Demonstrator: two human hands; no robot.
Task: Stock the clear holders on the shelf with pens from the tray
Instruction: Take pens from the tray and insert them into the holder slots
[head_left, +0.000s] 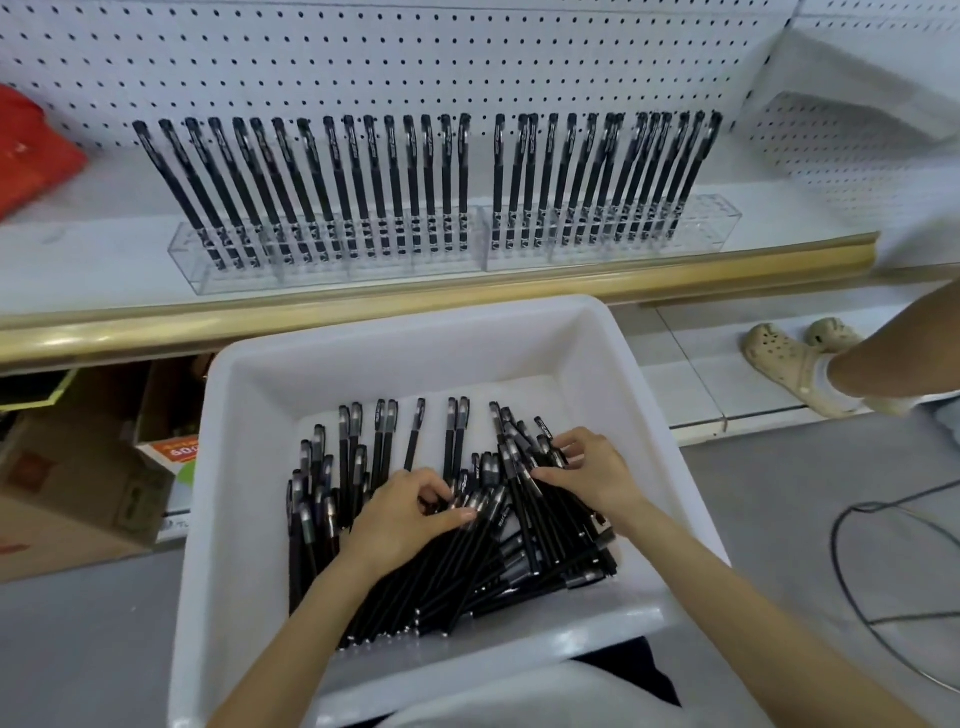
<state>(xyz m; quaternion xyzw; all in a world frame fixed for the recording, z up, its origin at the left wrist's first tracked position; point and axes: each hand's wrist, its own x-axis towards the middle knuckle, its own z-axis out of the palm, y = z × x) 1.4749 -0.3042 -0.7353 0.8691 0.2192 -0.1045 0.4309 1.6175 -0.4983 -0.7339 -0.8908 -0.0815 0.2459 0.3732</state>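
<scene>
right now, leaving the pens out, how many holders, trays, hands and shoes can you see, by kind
clear holders: 2
white tray: 1
hands, left hand and right hand, both gripping pens in the tray: 2
beige clogs: 2
total: 7

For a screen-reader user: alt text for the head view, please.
A left hand and right hand grip black capped pens piled in a white plastic tray. On the white shelf behind, two clear plastic holders are nearly full of upright black pens; the right holder's right end is empty.
</scene>
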